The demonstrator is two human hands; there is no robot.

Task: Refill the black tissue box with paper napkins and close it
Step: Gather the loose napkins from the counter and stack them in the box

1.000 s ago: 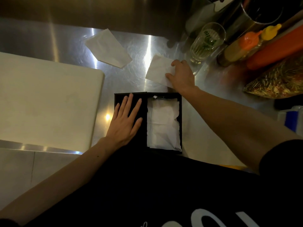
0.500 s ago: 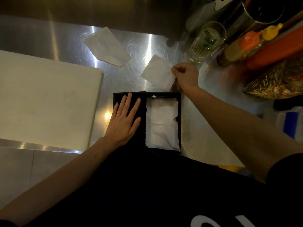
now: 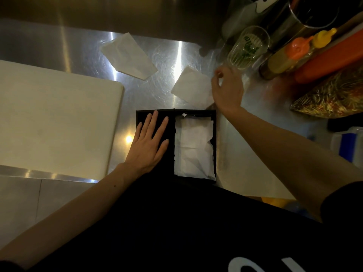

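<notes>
Head view: the black tissue box (image 3: 204,112) sits mid-frame, my left hand (image 3: 149,142) flat on its lid (image 3: 142,119). My right hand (image 3: 225,89) has a pinching grip on the loose napkin (image 3: 191,86) just above. I'd lift it flat and lay it squarely inside.

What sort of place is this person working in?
Probably a restaurant or café kitchen: stainless steel counter, orange-capped squeeze bottle, white cutting board, and the right hand holds a napkin near the black tissue box.
</notes>
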